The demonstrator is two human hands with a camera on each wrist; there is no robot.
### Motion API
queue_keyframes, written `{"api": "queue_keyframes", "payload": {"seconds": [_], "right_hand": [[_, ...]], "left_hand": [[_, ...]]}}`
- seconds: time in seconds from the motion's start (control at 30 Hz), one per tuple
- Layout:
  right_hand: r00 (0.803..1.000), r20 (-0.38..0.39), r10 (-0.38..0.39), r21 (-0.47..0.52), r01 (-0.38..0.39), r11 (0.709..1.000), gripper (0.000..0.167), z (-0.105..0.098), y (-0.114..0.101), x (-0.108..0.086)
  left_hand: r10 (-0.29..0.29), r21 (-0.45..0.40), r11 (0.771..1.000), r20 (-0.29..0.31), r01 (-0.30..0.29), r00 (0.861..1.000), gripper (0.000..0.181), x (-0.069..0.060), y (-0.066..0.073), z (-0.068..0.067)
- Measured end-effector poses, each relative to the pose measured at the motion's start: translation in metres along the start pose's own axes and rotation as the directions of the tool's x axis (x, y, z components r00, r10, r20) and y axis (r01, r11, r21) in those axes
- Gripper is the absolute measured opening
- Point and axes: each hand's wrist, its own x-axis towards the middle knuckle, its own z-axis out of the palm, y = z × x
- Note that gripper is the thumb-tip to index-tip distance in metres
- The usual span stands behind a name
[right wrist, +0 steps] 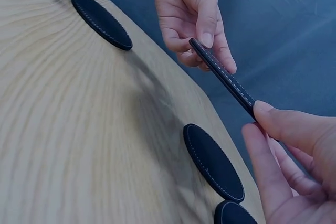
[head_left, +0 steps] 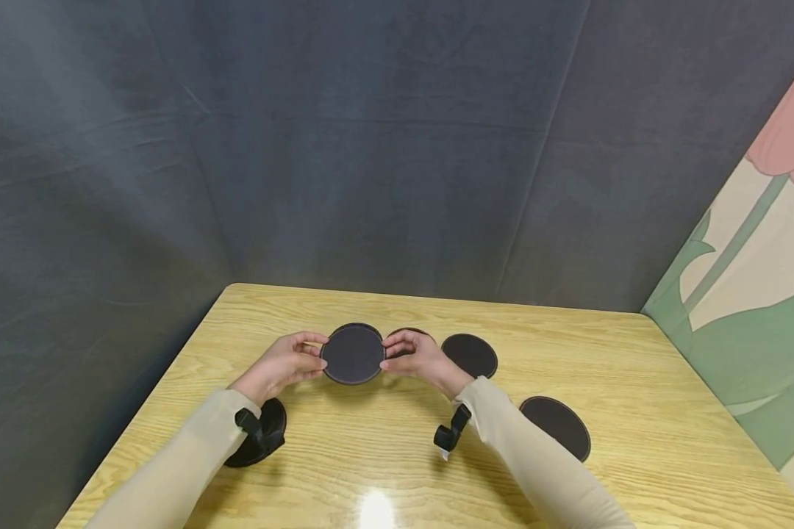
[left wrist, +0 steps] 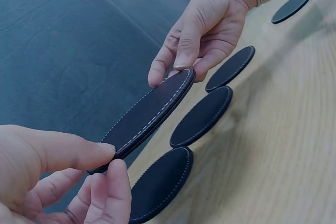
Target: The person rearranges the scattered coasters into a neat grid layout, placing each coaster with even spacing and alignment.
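Aloft, dark disc (head_left: pixel 353 356) between both hands (head_left: pixel 281 364) (head_left: pixel 423 359)

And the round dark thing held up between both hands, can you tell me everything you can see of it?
The held disc is thin, flat and near-black, with a leather-like look and pale stitching along its edge, which seems layered. The left hand pinches one side and the right hand the opposite side. It is up off the wooden table, one face towards the head camera, partly hiding another disc behind it. No marking shows on that face.
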Motion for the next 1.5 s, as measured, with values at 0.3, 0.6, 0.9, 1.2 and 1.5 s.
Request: {"api": "queue_keyframes", "payload": {"seconds": [0.3, 0.6, 0.9, 1.2, 1.5], "right_hand": [[1.0, 0.008, 0.007, -0.108, -0.006, 0.994, 0.038, 0.003, 0.008, -0.004], [1.0, 0.021, -0.02, -0.135, 0.023, 0.991, 0.037, 0.01, 0.019, -0.006], [0.999, 0.038, 0.003, -0.128, 0.002, 0.992, 0.038, 0.015, 0.025, -0.008], [0.998, 0.053, 0.026, -0.115, -0.019, 0.993, 0.038, 0.019, 0.026, -0.012], [0.998, 0.04, 0.057, -0.114, -0.052, 0.992, 0.036, 0.022, 0.026, -0.014]], "left_hand": [[-0.011, 0.056, 0.998, 0.015, 0.01, 1.0, 0.049, -0.006, -0.009, 0.001], [-0.026, 0.098, 0.995, 0.022, 0.024, 0.999, 0.05, -0.011, -0.019, -0.002], [-0.041, 0.125, 0.991, 0.01, 0.039, 0.999, 0.047, -0.012, -0.027, -0.002], [-0.075, 0.156, 0.984, -0.045, 0.081, 0.996, 0.045, -0.012, -0.032, 0.002], [-0.072, 0.183, 0.98, -0.051, 0.08, 0.996, 0.046, -0.013, -0.033, 0.003]]}}
